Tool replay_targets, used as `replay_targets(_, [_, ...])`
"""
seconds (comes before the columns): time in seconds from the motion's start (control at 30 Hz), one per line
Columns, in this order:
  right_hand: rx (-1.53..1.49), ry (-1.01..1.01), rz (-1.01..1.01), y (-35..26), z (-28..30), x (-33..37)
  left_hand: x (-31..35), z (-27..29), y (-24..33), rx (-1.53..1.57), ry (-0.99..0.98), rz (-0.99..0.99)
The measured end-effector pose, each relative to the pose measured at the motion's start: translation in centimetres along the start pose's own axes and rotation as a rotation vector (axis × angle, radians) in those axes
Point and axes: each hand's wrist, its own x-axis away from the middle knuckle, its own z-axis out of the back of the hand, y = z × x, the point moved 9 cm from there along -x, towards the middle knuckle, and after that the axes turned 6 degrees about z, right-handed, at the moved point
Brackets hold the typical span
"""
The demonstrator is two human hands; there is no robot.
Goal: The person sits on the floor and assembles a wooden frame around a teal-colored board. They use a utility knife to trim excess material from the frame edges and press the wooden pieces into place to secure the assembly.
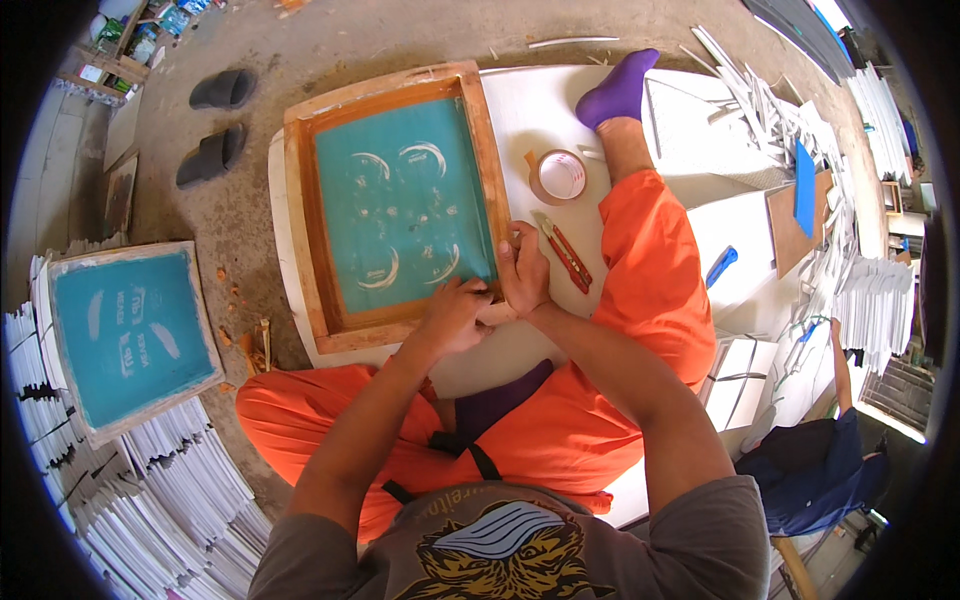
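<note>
A wooden screen-printing frame with teal mesh and pale curved designs lies on a white board in front of me. My right hand wraps round its right side near the lower right corner, thumb on the wood. My left hand is over the same corner, with its fingers bent together near the mesh edge. Whatever those fingers pinch, if anything, is too small or hidden to make out. Right of the frame lie a roll of tape and a red cutter knife.
A second teal screen rests on stacked white sheets at left. Dark slippers are on the floor. White strips, a blue-handled tool and a blue piece lie right. Another person is at lower right.
</note>
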Motion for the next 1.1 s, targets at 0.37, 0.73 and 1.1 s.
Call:
replay_targets(0.37, [0.006,0.011,-0.001,-0.5,0.2,-0.1,-0.9,-0.3,-0.1,0.107,-0.073,-0.016])
replay_targets(0.73, [0.057,-0.029,-0.022,-0.3,0.0,-0.1,-1.1,-0.1,2.2,-0.037,0.005,0.110])
replay_targets(1.1, [0.095,0.046,0.113,-1.3,0.2,0.0,1.8,0.9,2.6,-0.003,0.297,0.052])
